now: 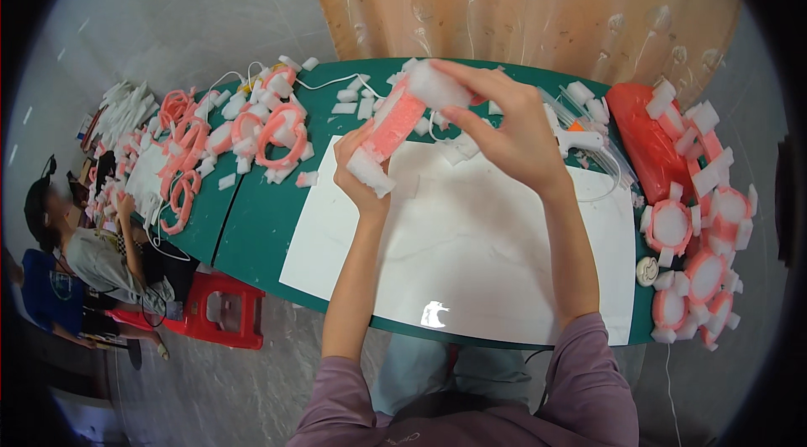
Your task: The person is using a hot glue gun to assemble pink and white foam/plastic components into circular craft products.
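Observation:
My left hand (357,171) is closed around a pink foam ring (397,123), which I see nearly edge-on above the table. White foam blocks stick out from it, one of them at its near end (368,173). Thumb and fingers of my right hand (514,123) pinch a white foam block (439,86) against the ring's far end. Beneath both hands lies a glossy white board (471,270). A white hot glue gun (580,140) with an orange part rests just right of my right hand.
Pink foam rings (282,136) and loose white blocks cover the left of the green table (269,228). At the right are a red plastic bag (639,140) and several block-studded rings (671,224). Two people sit at far left, near a red stool (223,308).

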Tool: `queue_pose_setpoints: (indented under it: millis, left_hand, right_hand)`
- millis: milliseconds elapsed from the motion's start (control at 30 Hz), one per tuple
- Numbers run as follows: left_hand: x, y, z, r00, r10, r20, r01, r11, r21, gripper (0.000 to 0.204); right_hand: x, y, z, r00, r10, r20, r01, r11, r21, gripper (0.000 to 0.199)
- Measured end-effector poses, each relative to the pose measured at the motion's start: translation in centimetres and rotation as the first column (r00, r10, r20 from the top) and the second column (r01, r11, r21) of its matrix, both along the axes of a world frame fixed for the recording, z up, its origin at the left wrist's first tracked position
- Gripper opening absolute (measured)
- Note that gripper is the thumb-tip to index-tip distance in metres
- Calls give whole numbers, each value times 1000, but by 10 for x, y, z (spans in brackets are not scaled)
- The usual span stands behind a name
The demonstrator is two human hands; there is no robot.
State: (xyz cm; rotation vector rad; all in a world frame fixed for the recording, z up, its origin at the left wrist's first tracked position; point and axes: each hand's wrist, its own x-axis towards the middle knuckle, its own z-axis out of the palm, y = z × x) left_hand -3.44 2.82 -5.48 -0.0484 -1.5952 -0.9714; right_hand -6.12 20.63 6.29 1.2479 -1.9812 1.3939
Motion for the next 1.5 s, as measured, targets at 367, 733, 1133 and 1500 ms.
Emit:
queue_pose_setpoints:
  millis: [367,733,1133,1500]
  left_hand:
    - [-2,-6,-4,997,-70,-42,75,988,134,41]
    - [1,-10,1,987,-70,-141,51,990,-133,18]
    - [-5,-16,-1,949,-235,-209,191,959,-210,34]
    - [20,0,42,941,-291,171,334,875,-350,33]
  right_hand:
    - [0,-11,-5,1000,18,16,-18,999,44,37]
    - [-9,-1,-5,999,-12,52,4,989,147,33]
    - [-49,12,-25,961,60,272,-137,952,273,29]
    - [-56,38,-84,807,66,587,-158,982,107,42]
